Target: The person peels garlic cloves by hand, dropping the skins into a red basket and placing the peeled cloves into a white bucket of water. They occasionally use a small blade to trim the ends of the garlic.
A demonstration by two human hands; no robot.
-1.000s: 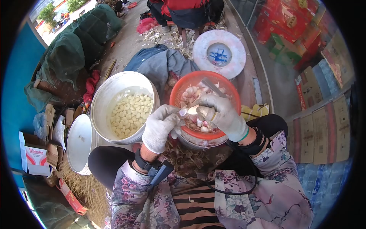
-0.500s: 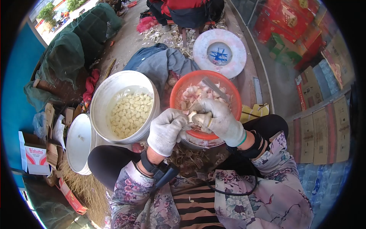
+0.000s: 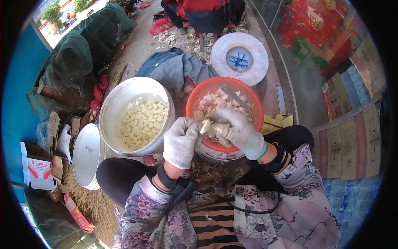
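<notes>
My gloved left hand is closed, its thumb and fingers pinched at the left side of a pale garlic clove. From the other side my gloved right hand has its fingers curled around the same clove, with the fingertips partly hidden. Both hands are above the near rim of an orange basket holding unpeeled garlic cloves. A flat grey blade-like strip lies across that garlic. To the left, a white bucket contains peeled garlic cloves in liquid.
A white lid leans left of the bucket. Beyond the basket are grey-blue cloth and a white round disc. Garlic skins litter the floor. Another person sits ahead; cartons line the right.
The clove between my hands now shows a smooth pale side, where skin was visible before. My left hand has shifted slightly, and the fingers of both hands have moved a little.
</notes>
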